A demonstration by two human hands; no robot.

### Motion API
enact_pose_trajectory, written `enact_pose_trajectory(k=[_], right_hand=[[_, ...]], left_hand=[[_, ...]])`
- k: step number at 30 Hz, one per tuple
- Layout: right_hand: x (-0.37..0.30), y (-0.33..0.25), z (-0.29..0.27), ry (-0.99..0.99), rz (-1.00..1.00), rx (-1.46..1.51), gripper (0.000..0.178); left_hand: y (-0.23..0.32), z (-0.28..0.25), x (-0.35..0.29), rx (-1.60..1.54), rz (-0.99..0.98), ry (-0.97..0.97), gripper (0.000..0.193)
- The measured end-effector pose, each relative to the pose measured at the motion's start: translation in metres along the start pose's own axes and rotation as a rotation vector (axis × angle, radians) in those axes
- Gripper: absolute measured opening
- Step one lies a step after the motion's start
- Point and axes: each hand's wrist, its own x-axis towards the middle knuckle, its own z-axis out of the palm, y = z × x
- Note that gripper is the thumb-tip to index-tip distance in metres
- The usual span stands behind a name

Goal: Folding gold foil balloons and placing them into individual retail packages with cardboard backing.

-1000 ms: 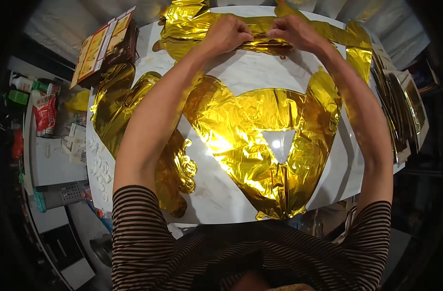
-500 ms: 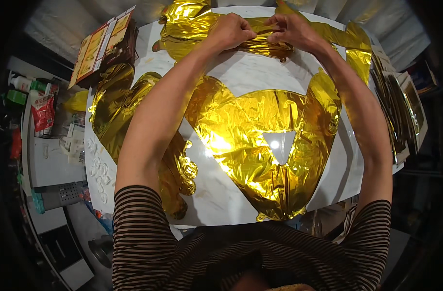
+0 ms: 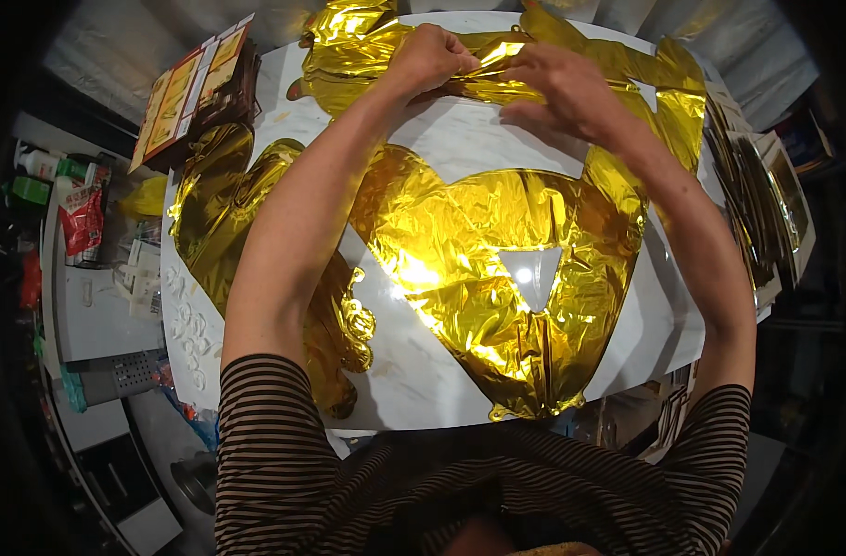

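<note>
A flat gold foil balloon [image 3: 353,74] lies across the far part of the white marbled table [image 3: 413,361]. My left hand [image 3: 432,60] is closed in a pinch on its upper middle, thumb and forefinger together on the foil. Just to the right, my right hand [image 3: 571,93] hovers over the same foil, thumb apart from the fingers, slightly blurred. Nearer me lies a large gold foil balloon [image 3: 460,232] with a tapering lower end and a hole showing the table. Another gold foil balloon [image 3: 214,213] sits at the left, partly behind my left forearm.
A stack of printed cards [image 3: 186,93] stands at the back left. Flat packages [image 3: 766,204] are piled along the right edge. Small clear plastic pieces [image 3: 191,324] lie at the table's left edge. A side shelf holds a red pouch [image 3: 82,218].
My right hand has opened from its pinch and moved slightly right and toward me. My left hand keeps its pinch, shifted slightly left. The far foil has shifted a little.
</note>
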Motion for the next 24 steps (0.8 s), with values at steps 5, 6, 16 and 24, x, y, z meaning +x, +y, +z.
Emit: enact_pose_trajectory(k=[5,6,16,24], right_hand=[[0.000,-0.004,0.013,-0.223,0.057,-0.138,0.019],[0.001,-0.002,0.014,-0.221,0.055,-0.136,0.019],[0.017,0.029,0.020,-0.185,0.621,0.357,0.030],[0.029,0.029,0.023,-0.255,0.628,0.466,0.025]], left_hand=[[-0.005,0.003,0.004,-0.025,0.030,-0.007,0.026],[-0.007,0.002,0.003,-0.055,0.037,-0.019,0.025],[-0.007,-0.009,-0.009,-0.179,0.266,-0.173,0.021],[0.005,-0.003,-0.016,0.092,0.194,-0.065,0.025]])
